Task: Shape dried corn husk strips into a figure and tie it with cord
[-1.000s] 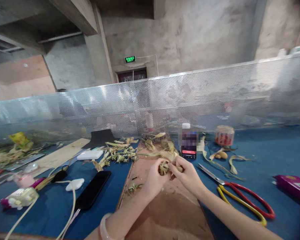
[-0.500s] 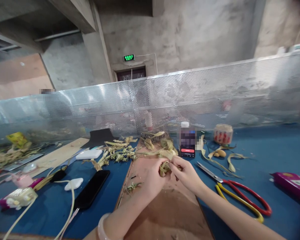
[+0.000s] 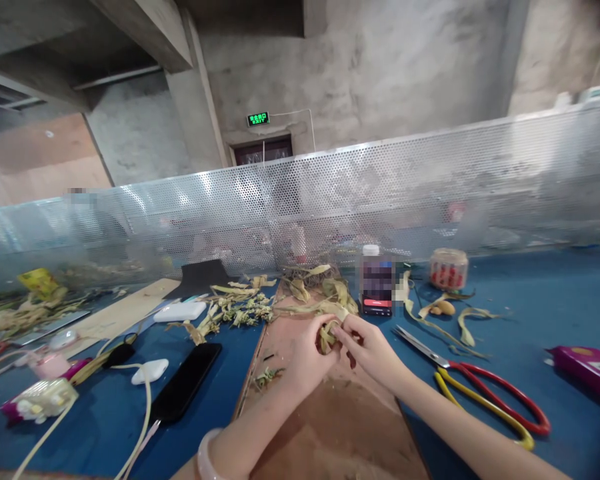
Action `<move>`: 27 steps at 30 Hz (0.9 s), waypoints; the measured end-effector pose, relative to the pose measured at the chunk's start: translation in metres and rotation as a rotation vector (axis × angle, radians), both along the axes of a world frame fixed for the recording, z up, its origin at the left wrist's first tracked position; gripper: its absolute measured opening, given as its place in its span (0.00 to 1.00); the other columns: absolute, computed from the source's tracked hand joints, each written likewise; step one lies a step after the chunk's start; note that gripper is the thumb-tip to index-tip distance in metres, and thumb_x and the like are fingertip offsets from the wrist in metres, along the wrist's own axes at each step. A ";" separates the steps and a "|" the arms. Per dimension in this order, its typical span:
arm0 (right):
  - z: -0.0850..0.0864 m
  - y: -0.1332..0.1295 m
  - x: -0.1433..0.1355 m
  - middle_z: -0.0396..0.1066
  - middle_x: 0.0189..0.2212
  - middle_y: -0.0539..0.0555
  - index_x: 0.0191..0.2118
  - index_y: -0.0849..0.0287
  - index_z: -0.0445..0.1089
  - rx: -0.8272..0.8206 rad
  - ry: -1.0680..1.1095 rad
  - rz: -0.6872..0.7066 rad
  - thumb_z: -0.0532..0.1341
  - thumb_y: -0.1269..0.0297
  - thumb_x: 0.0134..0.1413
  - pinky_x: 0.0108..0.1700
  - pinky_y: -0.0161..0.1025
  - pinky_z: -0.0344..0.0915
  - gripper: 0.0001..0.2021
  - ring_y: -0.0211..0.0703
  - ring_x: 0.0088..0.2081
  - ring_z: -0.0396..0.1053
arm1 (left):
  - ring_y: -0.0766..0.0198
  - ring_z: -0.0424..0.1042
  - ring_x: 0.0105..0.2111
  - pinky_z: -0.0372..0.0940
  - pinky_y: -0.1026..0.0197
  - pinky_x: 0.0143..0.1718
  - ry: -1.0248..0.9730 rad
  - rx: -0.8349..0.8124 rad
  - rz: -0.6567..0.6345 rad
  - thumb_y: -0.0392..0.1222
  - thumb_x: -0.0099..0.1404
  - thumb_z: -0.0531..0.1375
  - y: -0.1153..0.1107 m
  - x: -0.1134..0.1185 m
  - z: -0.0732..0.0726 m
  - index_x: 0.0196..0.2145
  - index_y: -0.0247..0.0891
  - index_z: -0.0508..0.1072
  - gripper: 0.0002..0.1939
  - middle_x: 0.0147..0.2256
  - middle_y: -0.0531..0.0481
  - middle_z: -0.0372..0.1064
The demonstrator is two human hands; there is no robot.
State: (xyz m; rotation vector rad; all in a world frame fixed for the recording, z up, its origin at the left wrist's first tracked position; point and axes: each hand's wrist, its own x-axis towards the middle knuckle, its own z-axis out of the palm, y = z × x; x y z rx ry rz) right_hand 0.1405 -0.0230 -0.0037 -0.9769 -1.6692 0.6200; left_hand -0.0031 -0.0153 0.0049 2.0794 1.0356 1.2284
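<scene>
Above the board [image 3: 330,427], short of its far edge, the left hand [image 3: 307,353] curls its fingers around a leaf bundle [image 3: 325,340]; the right hand [image 3: 367,343] pinches it. Scissors [image 3: 445,365] lie near the board's right edge on a blue table [image 3: 545,293]. Mesh [image 3: 360,187] lines the table's far edge; beyond, a concrete wall [image 3: 405,73] and exit sign [image 3: 258,119].

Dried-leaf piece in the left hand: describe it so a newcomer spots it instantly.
Find the brown board on the blue table. Above it, beside the right hand, the left hand curls around the yellowish-green dried-leaf piece. Unlike the loose leaves lying beyond, it is held.
</scene>
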 end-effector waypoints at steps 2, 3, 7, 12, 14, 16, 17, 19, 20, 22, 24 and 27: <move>0.001 0.000 0.002 0.56 0.17 0.45 0.21 0.57 0.54 0.016 0.012 0.001 0.53 0.55 0.55 0.16 0.30 0.55 0.16 0.33 0.16 0.58 | 0.64 0.66 0.29 0.61 0.64 0.31 -0.028 -0.041 -0.031 0.35 0.54 0.56 -0.002 -0.002 0.000 0.46 0.38 0.65 0.20 0.35 0.48 0.68; 0.002 0.000 0.003 0.56 0.17 0.45 0.20 0.57 0.54 0.024 0.013 0.000 0.53 0.55 0.55 0.17 0.31 0.56 0.17 0.33 0.16 0.59 | 0.65 0.65 0.29 0.61 0.65 0.30 -0.050 -0.064 -0.058 0.35 0.54 0.55 -0.002 -0.003 0.001 0.46 0.38 0.65 0.19 0.34 0.49 0.68; 0.003 -0.001 0.004 0.57 0.18 0.46 0.21 0.57 0.56 0.030 -0.024 -0.017 0.52 0.55 0.56 0.19 0.32 0.56 0.16 0.34 0.18 0.59 | 0.66 0.63 0.26 0.59 0.66 0.26 -0.193 -0.236 -0.157 0.43 0.62 0.48 -0.003 -0.004 0.007 0.41 0.38 0.67 0.13 0.28 0.51 0.65; 0.006 -0.004 0.002 0.56 0.18 0.46 0.19 0.57 0.53 0.109 -0.093 -0.037 0.53 0.55 0.55 0.22 0.33 0.56 0.18 0.34 0.19 0.57 | 0.67 0.62 0.23 0.57 0.66 0.23 -0.334 -0.310 -0.109 0.51 0.61 0.49 0.005 -0.004 0.008 0.27 0.37 0.66 0.16 0.23 0.53 0.61; 0.007 -0.005 0.001 0.55 0.18 0.46 0.18 0.57 0.52 0.130 -0.100 -0.020 0.53 0.56 0.55 0.21 0.32 0.55 0.18 0.34 0.19 0.56 | 0.67 0.62 0.23 0.58 0.66 0.24 -0.353 -0.323 -0.114 0.51 0.59 0.52 0.008 -0.005 0.008 0.24 0.37 0.64 0.14 0.22 0.54 0.60; 0.008 -0.006 0.002 0.55 0.18 0.47 0.19 0.57 0.52 0.120 -0.099 0.011 0.53 0.57 0.56 0.19 0.31 0.53 0.18 0.33 0.18 0.54 | 0.67 0.62 0.22 0.57 0.66 0.23 -0.372 -0.411 -0.163 0.51 0.58 0.53 0.008 -0.006 0.009 0.24 0.38 0.63 0.13 0.22 0.55 0.59; 0.009 -0.006 0.002 0.56 0.18 0.47 0.19 0.57 0.52 0.115 -0.103 0.026 0.53 0.57 0.56 0.19 0.31 0.52 0.18 0.33 0.18 0.54 | 0.67 0.61 0.21 0.57 0.66 0.21 -0.375 -0.466 -0.193 0.51 0.58 0.53 0.007 -0.007 0.010 0.25 0.39 0.63 0.13 0.22 0.55 0.58; 0.010 -0.007 0.002 0.55 0.18 0.47 0.19 0.57 0.52 0.126 -0.120 0.035 0.53 0.58 0.56 0.18 0.31 0.51 0.18 0.33 0.18 0.53 | 0.67 0.61 0.20 0.56 0.66 0.20 -0.381 -0.545 -0.246 0.51 0.57 0.54 0.005 -0.008 0.013 0.25 0.40 0.62 0.12 0.21 0.55 0.58; 0.010 -0.008 0.002 0.54 0.17 0.46 0.19 0.57 0.51 0.136 -0.132 0.030 0.53 0.58 0.56 0.19 0.31 0.51 0.18 0.33 0.19 0.53 | 0.68 0.61 0.19 0.56 0.66 0.19 -0.392 -0.571 -0.270 0.51 0.56 0.55 0.005 -0.009 0.015 0.25 0.40 0.62 0.12 0.21 0.55 0.57; 0.010 -0.009 0.002 0.52 0.16 0.45 0.18 0.57 0.51 0.165 -0.150 0.012 0.53 0.58 0.56 0.21 0.31 0.50 0.18 0.33 0.19 0.52 | 0.68 0.59 0.17 0.54 0.66 0.17 -0.407 -0.606 -0.299 0.51 0.55 0.56 0.004 -0.010 0.017 0.24 0.41 0.62 0.12 0.20 0.55 0.56; 0.010 -0.009 0.001 0.51 0.16 0.45 0.18 0.57 0.51 0.195 -0.159 -0.001 0.53 0.58 0.56 0.22 0.32 0.49 0.19 0.34 0.20 0.51 | 0.69 0.58 0.15 0.50 0.67 0.14 -0.388 -0.629 -0.294 0.51 0.54 0.57 0.005 -0.011 0.018 0.24 0.41 0.62 0.12 0.20 0.55 0.56; 0.007 -0.008 -0.001 0.52 0.16 0.45 0.18 0.57 0.50 0.213 -0.161 -0.014 0.53 0.57 0.56 0.23 0.32 0.50 0.19 0.34 0.20 0.51 | 0.69 0.58 0.13 0.46 0.67 0.12 -0.338 -0.644 -0.266 0.52 0.54 0.57 0.008 -0.013 0.018 0.25 0.42 0.62 0.12 0.19 0.56 0.57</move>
